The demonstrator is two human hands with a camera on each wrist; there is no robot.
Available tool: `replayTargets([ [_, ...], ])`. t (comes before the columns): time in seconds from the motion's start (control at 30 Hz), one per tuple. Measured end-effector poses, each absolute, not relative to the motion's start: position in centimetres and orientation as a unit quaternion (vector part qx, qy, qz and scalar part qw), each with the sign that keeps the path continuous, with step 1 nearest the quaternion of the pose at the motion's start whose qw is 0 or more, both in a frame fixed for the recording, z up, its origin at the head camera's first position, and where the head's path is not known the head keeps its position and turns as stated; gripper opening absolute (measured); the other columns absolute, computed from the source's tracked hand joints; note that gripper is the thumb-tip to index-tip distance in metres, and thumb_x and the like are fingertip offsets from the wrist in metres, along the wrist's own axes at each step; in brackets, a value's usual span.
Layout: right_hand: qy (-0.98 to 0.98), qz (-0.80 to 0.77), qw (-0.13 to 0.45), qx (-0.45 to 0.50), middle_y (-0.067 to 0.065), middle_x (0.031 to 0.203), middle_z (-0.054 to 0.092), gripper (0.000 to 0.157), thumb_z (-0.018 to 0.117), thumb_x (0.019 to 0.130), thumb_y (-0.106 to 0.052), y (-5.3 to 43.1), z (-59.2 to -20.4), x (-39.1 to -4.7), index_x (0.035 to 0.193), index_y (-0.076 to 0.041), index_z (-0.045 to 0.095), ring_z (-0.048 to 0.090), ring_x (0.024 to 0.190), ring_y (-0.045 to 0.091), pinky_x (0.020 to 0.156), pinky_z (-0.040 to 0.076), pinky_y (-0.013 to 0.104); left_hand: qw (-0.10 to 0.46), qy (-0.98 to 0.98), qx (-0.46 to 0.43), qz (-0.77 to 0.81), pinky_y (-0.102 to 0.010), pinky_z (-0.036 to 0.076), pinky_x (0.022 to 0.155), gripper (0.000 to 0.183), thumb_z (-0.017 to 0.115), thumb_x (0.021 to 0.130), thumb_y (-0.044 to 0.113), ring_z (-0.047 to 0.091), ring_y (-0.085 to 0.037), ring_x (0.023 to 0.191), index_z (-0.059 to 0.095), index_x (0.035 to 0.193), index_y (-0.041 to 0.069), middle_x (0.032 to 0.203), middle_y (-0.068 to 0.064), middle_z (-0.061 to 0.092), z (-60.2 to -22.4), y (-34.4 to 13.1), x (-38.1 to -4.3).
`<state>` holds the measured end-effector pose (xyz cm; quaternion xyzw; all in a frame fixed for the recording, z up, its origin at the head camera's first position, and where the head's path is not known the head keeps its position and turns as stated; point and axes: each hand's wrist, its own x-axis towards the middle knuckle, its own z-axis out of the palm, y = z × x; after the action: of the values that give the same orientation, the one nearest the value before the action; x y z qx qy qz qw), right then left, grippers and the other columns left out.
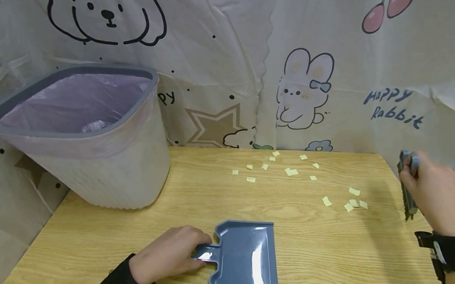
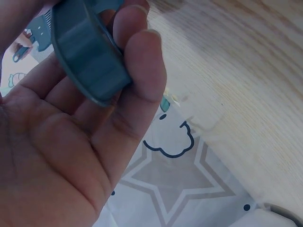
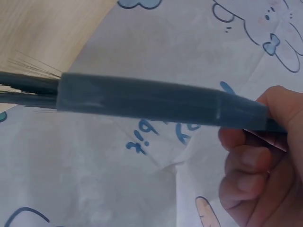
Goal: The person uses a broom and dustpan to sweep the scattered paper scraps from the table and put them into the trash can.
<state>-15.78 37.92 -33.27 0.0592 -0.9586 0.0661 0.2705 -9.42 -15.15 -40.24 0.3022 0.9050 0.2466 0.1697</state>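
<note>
My left hand (image 1: 173,253) grips the short handle of a blue-grey dustpan (image 1: 240,260) at the table's near side. The pan's straight lip faces right. In the left wrist view, fingers curl around the dustpan handle (image 2: 90,56). At the far right, my right hand (image 1: 439,194) holds a hand brush (image 1: 409,186) of the same colour, its bristles pointing down near the table's right edge. The brush (image 3: 151,99) stretches leftward in the right wrist view, pinched at its handle end. Several pale yellow paper scraps (image 1: 291,172) lie between the two hands, toward the back.
A light-coloured trash bin (image 1: 133,171) with a grey rim and a purple liner stands at the back left. The wooden table (image 1: 194,191) meets a wall covering (image 1: 224,51) with cartoon prints. More paper scraps (image 1: 353,203) lie nearer the brush.
</note>
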Motion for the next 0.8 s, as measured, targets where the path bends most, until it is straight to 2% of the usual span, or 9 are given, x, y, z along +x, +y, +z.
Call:
replayTargets([
  [0.17,-0.963,0.059,0.249,0.085,0.003,0.056,0.029,0.03,0.061,0.098,0.0,38.4,-34.3,-16.2,0.082,-0.006,0.036,0.033,0.042,0.02,0.044,0.024,0.033,0.179,0.905,0.297,0.247,-0.022,0.043,0.06,0.019,0.084,0.085,0.011,0.049,0.0,0.066,0.07,0.086,0.024,0.075,0.016,0.058,-40.3,-15.2,-9.3],
  [0.43,-0.973,0.095,0.196,0.072,0.003,0.06,0.036,0.024,0.064,0.096,-0.001,37.8,-35.4,-16.7,0.084,-0.005,0.044,0.039,0.048,0.019,0.047,0.029,0.033,0.177,0.903,0.299,0.251,-0.022,0.042,0.059,0.021,0.084,0.084,0.01,0.048,0.001,0.065,0.07,0.082,0.026,0.073,0.018,0.056,-40.3,-15.1,-9.4],
  [0.53,-0.971,0.094,0.198,0.092,0.003,0.061,0.037,0.025,0.068,0.093,0.001,37.5,-36.1,-17.0,0.086,-0.004,0.045,0.039,0.049,0.018,0.048,0.03,0.033,0.18,0.902,0.297,0.255,-0.022,0.043,0.059,0.021,0.085,0.085,0.01,0.048,0.001,0.065,0.07,0.083,0.026,0.073,0.018,0.056,-40.2,-15.0,-9.4],
  [0.67,-0.966,0.086,0.206,0.129,-0.001,0.062,0.03,0.032,0.07,0.093,0.002,36.8,-36.6,-17.0,0.082,-0.007,0.041,0.034,0.048,0.015,0.048,0.025,0.029,0.182,0.901,0.299,0.256,-0.021,0.042,0.059,0.021,0.084,0.085,0.011,0.047,0.001,0.064,0.07,0.082,0.026,0.072,0.018,0.056,-40.2,-15.0,-9.4],
  [0.8,-0.965,0.093,0.19,0.153,-0.003,0.065,0.025,0.037,0.069,0.095,0.001,35.4,-36.7,-16.7,0.08,-0.011,0.037,0.03,0.051,0.013,0.049,0.022,0.027,0.177,0.9,0.307,0.255,-0.021,0.04,0.057,0.021,0.084,0.086,0.011,0.045,0.001,0.062,0.07,0.081,0.026,0.071,0.018,0.054,-40.2,-15.1,-9.4],
])
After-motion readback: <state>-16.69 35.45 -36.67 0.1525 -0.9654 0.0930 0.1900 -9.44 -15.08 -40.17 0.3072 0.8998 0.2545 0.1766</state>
